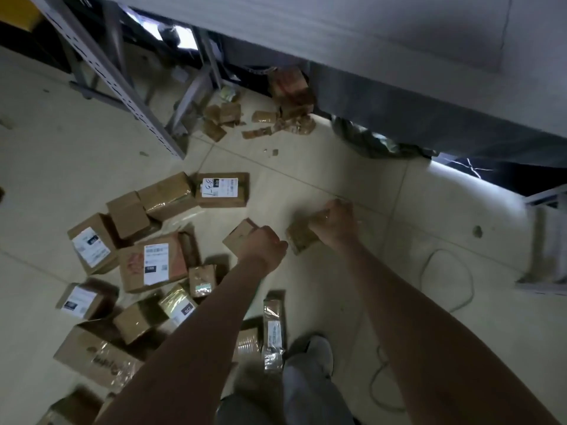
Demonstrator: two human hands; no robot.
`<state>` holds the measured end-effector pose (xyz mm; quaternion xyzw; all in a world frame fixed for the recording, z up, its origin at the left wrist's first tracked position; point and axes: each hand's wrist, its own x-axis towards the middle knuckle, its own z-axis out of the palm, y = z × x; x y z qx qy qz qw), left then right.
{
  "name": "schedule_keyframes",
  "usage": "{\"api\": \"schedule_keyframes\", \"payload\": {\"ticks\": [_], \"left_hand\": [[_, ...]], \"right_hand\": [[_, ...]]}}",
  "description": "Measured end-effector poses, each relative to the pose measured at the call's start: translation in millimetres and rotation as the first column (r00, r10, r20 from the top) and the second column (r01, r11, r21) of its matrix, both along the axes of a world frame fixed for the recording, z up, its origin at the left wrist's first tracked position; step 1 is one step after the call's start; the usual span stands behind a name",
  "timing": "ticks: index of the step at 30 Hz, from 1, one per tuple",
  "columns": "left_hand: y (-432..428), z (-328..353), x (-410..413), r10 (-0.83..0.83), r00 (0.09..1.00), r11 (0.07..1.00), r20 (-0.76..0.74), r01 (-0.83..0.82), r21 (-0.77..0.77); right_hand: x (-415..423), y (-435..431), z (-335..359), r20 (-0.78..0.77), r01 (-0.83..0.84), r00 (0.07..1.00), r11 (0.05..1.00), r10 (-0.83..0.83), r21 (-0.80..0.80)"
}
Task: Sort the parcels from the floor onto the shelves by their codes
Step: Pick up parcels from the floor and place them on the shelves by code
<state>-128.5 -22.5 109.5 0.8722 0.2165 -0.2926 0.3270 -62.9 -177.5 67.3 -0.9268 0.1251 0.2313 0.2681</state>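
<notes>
In the head view, the left hand (pixel 262 245) gripped a small brown cardboard box (pixel 241 233) in the middle of the frame. The right hand (pixel 336 222) gripped a small brown taped parcel (pixel 299 240) just beside it. Many brown cardboard parcels (pixel 147 265) lay on the pale floor (pixel 61 148) at lower left, so most of the sorting looked left to do. The grey metal shelf (pixel 399 56) was at upper right.

A parcel storeroom or sorting depot was indicated: taped cardboard parcels (pixel 153 265) bearing printed shipping labels (pixel 220 187) were strewn over a tiled floor (pixel 352 179), and slotted grey metal shelving (pixel 122 90) was ranged alongside.
</notes>
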Motion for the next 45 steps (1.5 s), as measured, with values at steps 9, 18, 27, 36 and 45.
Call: {"api": "schedule_keyframes", "payload": {"ticks": [9,18,27,36,45], "left_hand": [[3.4,-119.1,33.6,-0.135,0.991,0.988,0.024,0.133,0.073],[21.1,-220.6,45.0,-0.111,0.993,0.992,0.039,0.108,0.064],[33.8,-227.3,44.4,-0.033,0.998,0.998,0.059,0.030,0.056],[25.4,-55.9,40.4,0.334,0.942,0.931,-0.041,-0.336,-0.143],[34.0,166.6,3.2,0.550,0.760,0.554,-0.346,-0.642,-0.529]], "right_hand": [[-14.1,-3.4,-174.5,-0.029,-0.397,0.907,0.829,0.420,-0.394],[7.2,7.7,-285.0,-0.150,-0.663,0.703,0.563,0.695,-0.495],[-3.5,10.5,-271.7,0.144,-0.580,0.647,0.605,0.749,-0.546],[-47.0,14.1,-76.9,0.463,-0.178,0.869,0.983,0.173,-0.033],[-91.4,45.8,151.4,0.720,-0.187,0.694,0.966,0.003,0.176]]}}
